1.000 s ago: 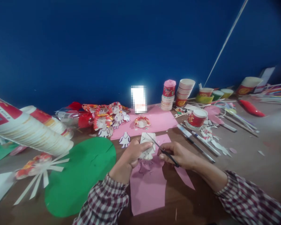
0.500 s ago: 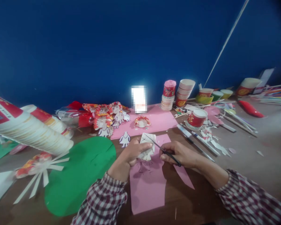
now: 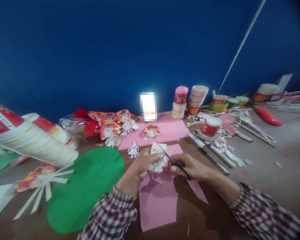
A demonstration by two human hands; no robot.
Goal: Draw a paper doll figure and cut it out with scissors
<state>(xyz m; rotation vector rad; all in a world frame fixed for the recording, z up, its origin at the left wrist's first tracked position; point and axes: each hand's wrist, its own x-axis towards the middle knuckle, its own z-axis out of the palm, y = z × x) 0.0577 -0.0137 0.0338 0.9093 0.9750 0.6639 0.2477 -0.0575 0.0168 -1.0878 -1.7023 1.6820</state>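
Note:
My left hand (image 3: 142, 163) is closed, pinching a small white paper cut-out (image 3: 158, 156) with drawn lines just above a pink paper sheet (image 3: 157, 203). My right hand (image 3: 190, 166) is closed round small black scissors (image 3: 173, 161), whose blades reach up and left into the white paper's right edge. Both hands hover low over the brown table, close together. Dark pen marks show on the pink sheet below the cut-out.
A green paper disc (image 3: 86, 188) lies left of my hands, with stacked paper cups (image 3: 30, 140) beyond it. Finished paper dolls (image 3: 115, 126), a larger pink sheet (image 3: 170, 128), cup stacks (image 3: 190, 100), a red cup (image 3: 210, 126), pens (image 3: 210, 151) and paper scraps lie behind and right.
My right hand with the scissors has edged slightly left, closer to the white paper. My left hand holds the cut-out in nearly the same place.

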